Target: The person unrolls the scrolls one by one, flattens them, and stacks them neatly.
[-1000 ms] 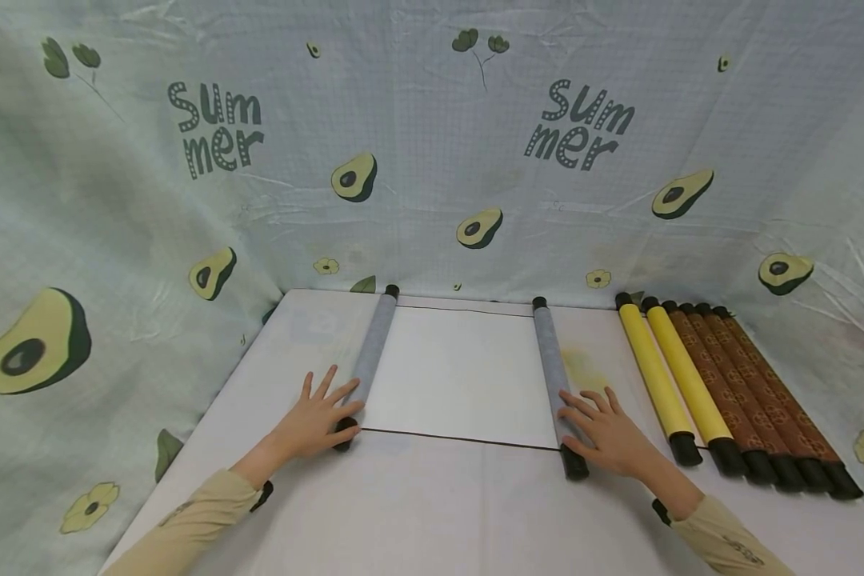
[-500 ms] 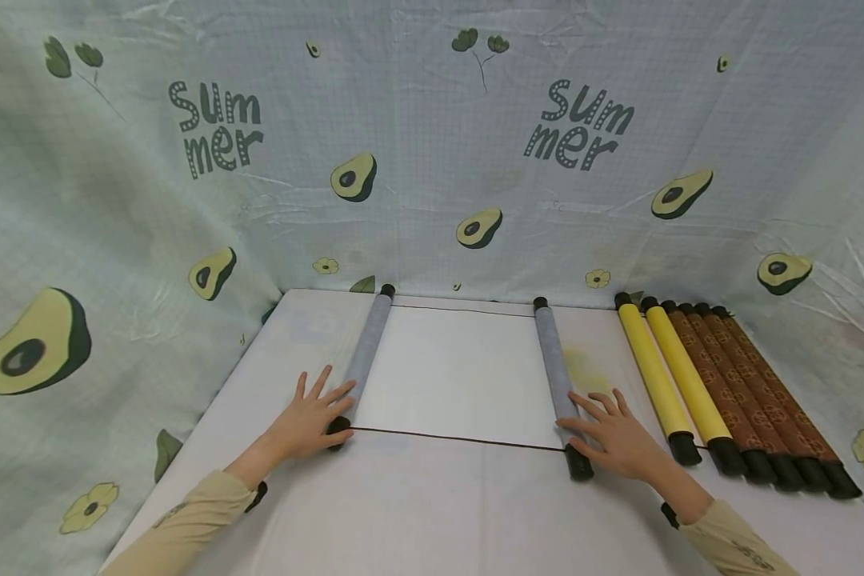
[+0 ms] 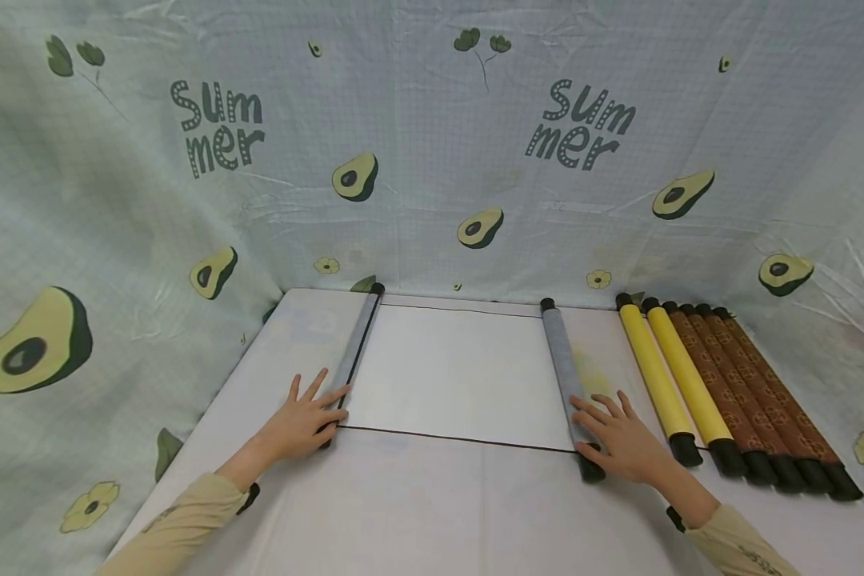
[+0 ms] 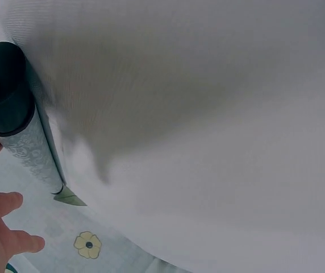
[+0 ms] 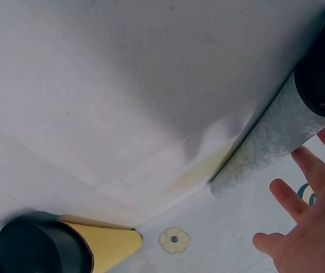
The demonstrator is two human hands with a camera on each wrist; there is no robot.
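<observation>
A hanging scroll lies part unrolled on the white table, its white sheet (image 3: 457, 376) flat between two grey-blue patterned rolls with black end knobs. My left hand (image 3: 298, 420) rests on the near end of the left roll (image 3: 356, 340), fingers spread. A dark line shows along that roll's inner edge. On the near end of the right roll (image 3: 563, 356), the spread fingers of my right hand (image 3: 619, 440) touch its grey cover. Both wrist views show the rolls close up, with fingers beside the black left end knob (image 4: 6, 91) and the black right end knob (image 5: 321, 62).
To the right lie two yellow rolled scrolls (image 3: 655, 368) and several brown patterned ones (image 3: 749, 384), side by side with black ends. A cloth (image 3: 432, 136) printed with avocados hangs behind the table (image 3: 418, 512) and along its sides.
My left hand and the left roll have moved left, my right hand and the right roll right. The white sheet between them shows wider, and a dark line now shows on the left roll.
</observation>
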